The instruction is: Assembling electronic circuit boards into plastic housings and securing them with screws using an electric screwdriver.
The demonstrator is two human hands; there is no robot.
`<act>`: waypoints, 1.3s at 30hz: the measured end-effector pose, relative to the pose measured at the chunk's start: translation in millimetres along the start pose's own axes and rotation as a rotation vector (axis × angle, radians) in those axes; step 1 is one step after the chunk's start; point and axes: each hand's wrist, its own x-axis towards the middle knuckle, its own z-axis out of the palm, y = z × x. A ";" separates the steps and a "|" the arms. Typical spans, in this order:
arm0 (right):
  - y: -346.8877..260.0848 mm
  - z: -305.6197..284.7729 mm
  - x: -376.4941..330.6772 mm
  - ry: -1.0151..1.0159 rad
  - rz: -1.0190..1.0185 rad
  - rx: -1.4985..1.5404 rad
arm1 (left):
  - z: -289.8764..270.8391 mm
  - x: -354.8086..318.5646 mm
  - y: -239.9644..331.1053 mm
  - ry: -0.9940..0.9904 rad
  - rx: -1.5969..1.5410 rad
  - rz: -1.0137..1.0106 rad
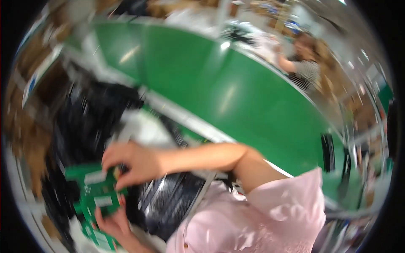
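Observation:
The picture is blurred by motion. My right hand (133,162) reaches across from a pink sleeve and pinches the top edge of a green circuit board (98,189) with white labels. My left hand (110,222) supports the same board from below, with its fingers curled under the lower edge. More green boards (98,239) show just below my left hand, seemingly stacked with the one I hold. The boards are at the lower left, over a dark pile.
A wide green belt or table surface (236,97) curves across the middle. A dark heap of black material (90,122) lies at the left, and a black tray with shiny contents (168,198) sits under my arm. Another person in a striped top (306,71) works at the far right.

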 end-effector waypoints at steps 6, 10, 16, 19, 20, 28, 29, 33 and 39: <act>7.5 -28.5 -24.9 -0.290 0.279 -0.573 | -1.4 44.4 23.8 -0.325 0.033 0.133; 29.0 -7.2 -25.4 -0.558 0.194 -0.560 | -17.3 23.8 39.1 -0.168 0.156 0.333; 38.1 13.2 -10.3 -0.630 0.142 -0.564 | -29.9 19.3 46.8 -0.131 0.014 0.317; 43.8 14.7 -4.2 -0.595 0.214 -0.477 | -30.0 22.3 45.7 -0.138 0.016 0.309; 44.8 15.6 -2.2 -0.595 0.191 -0.489 | -30.7 25.2 45.1 -0.124 0.023 0.311; 68.4 24.1 -4.3 -0.612 0.097 -0.553 | -34.9 34.8 41.8 -0.070 0.065 0.303; 68.1 23.4 -5.0 -0.594 0.093 -0.564 | -34.6 35.1 41.9 -0.063 0.049 0.299; 71.4 18.4 -6.2 -0.540 0.095 -0.560 | -33.5 35.5 42.2 -0.043 0.016 0.283; 82.1 14.4 -8.1 -0.584 0.135 -0.537 | -34.5 36.5 39.6 -0.047 0.026 0.245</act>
